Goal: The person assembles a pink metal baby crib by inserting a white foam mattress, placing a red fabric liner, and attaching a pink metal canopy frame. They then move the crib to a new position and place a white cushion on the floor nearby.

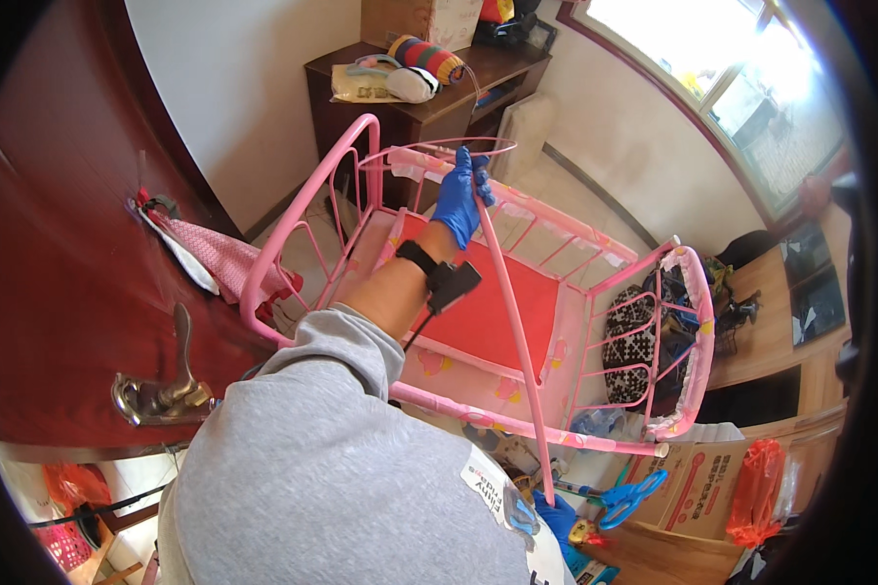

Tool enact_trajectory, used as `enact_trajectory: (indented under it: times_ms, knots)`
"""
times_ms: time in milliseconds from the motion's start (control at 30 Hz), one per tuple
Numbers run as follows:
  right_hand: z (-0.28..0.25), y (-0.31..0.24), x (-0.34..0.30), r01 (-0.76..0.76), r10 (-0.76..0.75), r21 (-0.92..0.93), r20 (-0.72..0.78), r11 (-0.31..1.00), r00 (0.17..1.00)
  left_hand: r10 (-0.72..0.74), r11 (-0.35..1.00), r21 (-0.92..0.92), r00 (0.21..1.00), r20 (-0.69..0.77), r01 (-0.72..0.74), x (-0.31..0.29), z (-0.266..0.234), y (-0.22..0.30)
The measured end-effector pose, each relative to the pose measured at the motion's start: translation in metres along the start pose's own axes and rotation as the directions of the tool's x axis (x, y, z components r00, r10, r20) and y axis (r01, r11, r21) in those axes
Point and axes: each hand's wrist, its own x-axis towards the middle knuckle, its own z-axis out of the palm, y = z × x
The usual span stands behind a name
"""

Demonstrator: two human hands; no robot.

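Note:
A long pink pole (pixel 507 302) stands tilted across the crib, with a thin pink hoop (pixel 400 156) by its upper end. My left hand (pixel 463 193), in a blue glove, is closed around the pole near that top. At the lower end, beyond the crib's near rail, my right hand (pixel 554 517) in a blue glove is closed on the pole; my body partly hides it. The pink metal crib (pixel 327 166) has barred ends and a pink patterned lining. Inside it lies a red mat (pixel 493 312). A black strap with a small device (pixel 454 285) is on my left wrist.
The dark red door (pixel 59 273) with a metal handle (pixel 180 375) is at left. Behind the crib stands a brown cabinet (pixel 429 107) bearing a striped roll (pixel 427 58). A cardboard box (pixel 688 487), blue looped handles (pixel 632 499) and a red plastic bag (pixel 756 492) are at lower right.

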Motion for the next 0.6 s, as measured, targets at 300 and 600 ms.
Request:
enact_trajectory:
  times_ms: [300, 600]
  knots:
    - [-0.014, -0.012, -0.005, 0.205, -0.462, -0.613, -0.296, 0.763, 0.836, 0.013, 0.928, 0.358, 0.97, 0.244, -0.102, 0.057, -0.093, 0.008]
    - [-0.087, -0.091, 0.014, 0.265, -0.829, -0.859, -0.272, 0.438, 0.488, -0.378, 0.895, 0.315, 0.911, 0.163, 0.315, 0.105, -0.222, 0.033]
